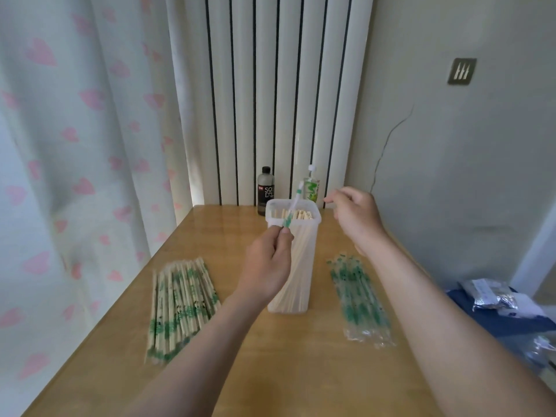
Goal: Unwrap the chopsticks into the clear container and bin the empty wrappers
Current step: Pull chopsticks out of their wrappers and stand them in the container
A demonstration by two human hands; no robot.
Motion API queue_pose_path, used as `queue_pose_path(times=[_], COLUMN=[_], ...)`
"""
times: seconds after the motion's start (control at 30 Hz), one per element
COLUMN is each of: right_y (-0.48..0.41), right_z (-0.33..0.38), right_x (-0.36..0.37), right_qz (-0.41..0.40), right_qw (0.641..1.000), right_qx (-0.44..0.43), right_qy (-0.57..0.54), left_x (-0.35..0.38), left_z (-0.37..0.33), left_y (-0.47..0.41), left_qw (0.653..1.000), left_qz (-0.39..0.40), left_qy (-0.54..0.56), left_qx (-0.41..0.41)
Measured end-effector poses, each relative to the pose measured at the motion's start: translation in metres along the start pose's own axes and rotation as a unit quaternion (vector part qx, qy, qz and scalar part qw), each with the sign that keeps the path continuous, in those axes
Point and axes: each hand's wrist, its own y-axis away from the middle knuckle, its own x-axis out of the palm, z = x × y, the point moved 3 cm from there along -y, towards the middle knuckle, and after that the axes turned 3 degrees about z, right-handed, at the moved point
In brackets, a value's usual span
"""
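Two piles lie on the tan wooden counter: wrapped bamboo chopsticks toward the left edge, empty green-printed clear wrappers toward the right. Mid-counter between them stands the tall clear plastic container, well filled with bare sticks. Left hand pinches one limp green-and-white wrapper over the rim. Right hand hovers beside the rim, fingers loosely curled; what it holds, if anything, is unclear. Risks: the wrapper sags in among the sticks, or a knock tips the tall container.

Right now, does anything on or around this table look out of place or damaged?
The empty wrappers lie heaped on the table right of the container, not binned; no bin shows. The left hand pinches one more wrapper. A crack runs down the wall.
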Motion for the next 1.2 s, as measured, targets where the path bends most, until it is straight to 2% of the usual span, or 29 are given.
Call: queue_pose_path(times=[0.13,0.2,0.33,0.4,0.47,0.6,0.77,0.97,1.2], right_y=[0.013,0.019,0.021,0.023,0.031,0.055,0.058,0.058,0.059], right_z=[-0.023,-0.035,-0.083,-0.119,-0.158,-0.222,-0.239,-0.244,-0.243], right_x=[-0.019,-0.030,-0.061,-0.078,-0.090,-0.098,-0.095,-0.095,-0.096], right_qz=[0.082,0.106,0.035,-0.020,-0.027,-0.017,-0.025,-0.007,-0.008], right_qw=[0.990,0.987,0.996,0.994,0.987,0.970,0.973,0.975,0.977], right_qx=[0.017,0.024,0.068,0.108,0.147,0.205,0.189,0.184,0.181], right_qy=[-0.114,-0.114,-0.052,-0.010,0.061,0.127,0.129,0.122,0.112], left_x=[0.044,0.066,0.113,0.131,0.148,0.174,0.197,0.212,0.203], left_z=[-0.008,-0.013,-0.015,-0.006,0.008,0.031,0.047,0.067,0.053], left_y=[0.008,0.010,0.012,0.007,-0.003,-0.025,-0.046,-0.054,-0.044], left_qw=[0.992,0.984,0.957,0.947,0.946,0.953,0.949,0.951,0.963], left_qz=[0.086,0.132,0.197,0.187,0.174,0.152,0.139,0.124,0.134], left_qy=[0.070,0.090,0.107,0.110,0.076,-0.039,-0.121,-0.168,-0.158], left_qx=[-0.055,-0.084,-0.186,-0.237,-0.264,-0.261,-0.256,-0.229,-0.170])
